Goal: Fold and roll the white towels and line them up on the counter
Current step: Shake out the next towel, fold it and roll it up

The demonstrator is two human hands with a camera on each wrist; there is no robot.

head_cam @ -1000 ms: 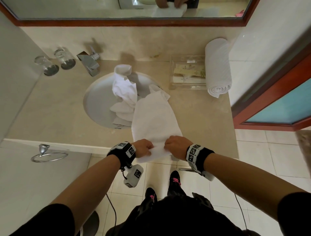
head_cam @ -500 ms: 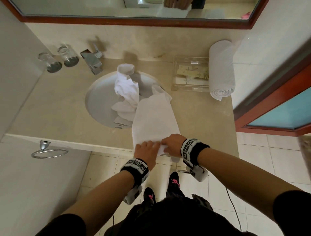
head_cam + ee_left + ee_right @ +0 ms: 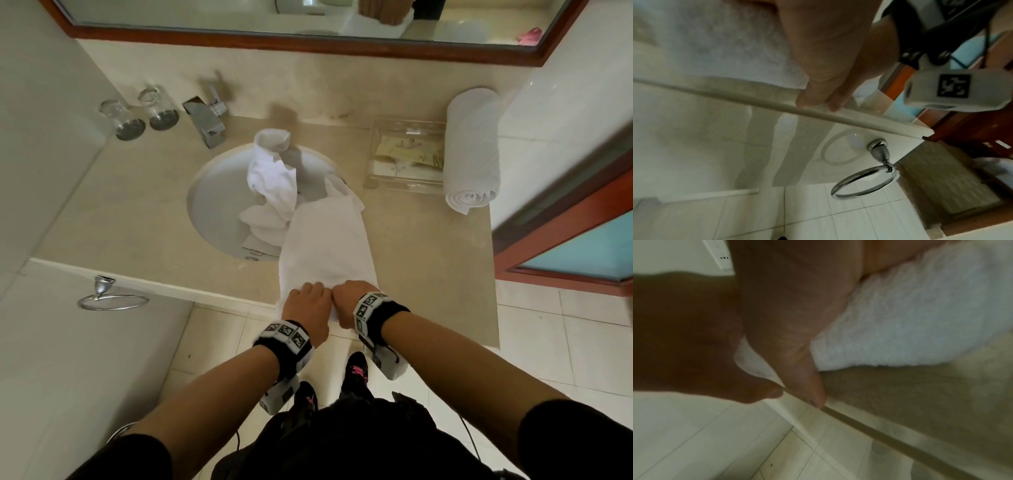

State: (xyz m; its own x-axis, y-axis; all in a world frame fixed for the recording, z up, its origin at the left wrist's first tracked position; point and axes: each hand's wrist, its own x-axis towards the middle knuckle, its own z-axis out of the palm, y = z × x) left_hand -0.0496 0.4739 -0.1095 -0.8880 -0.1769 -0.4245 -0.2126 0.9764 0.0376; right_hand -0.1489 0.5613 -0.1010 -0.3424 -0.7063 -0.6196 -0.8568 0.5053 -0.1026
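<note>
A white towel (image 3: 325, 240), folded into a long strip, lies on the beige counter (image 3: 120, 212) from the sink's right rim to the front edge. My left hand (image 3: 306, 301) and right hand (image 3: 349, 296) sit side by side on its near end, knuckles up, fingers curled over the turned-up end. In the wrist views the terry towel (image 3: 725, 48) (image 3: 910, 321) bulges beneath each palm, and the thumbs reach the counter edge (image 3: 756, 100). A finished rolled towel (image 3: 472, 147) lies at the back right. More crumpled white towels (image 3: 270, 178) fill the sink (image 3: 205, 192).
A clear tray (image 3: 404, 157) with sachets stands left of the rolled towel. A chrome tap (image 3: 207, 120) and two glasses (image 3: 123, 120) stand at the back left. A towel ring (image 3: 109, 298) hangs below the counter front. A wall and door frame close off the right.
Both hands have moved from the towel edge hanging off the counter up onto the counter. The left hand turned palm down, and the near end is now bunched under both hands.
</note>
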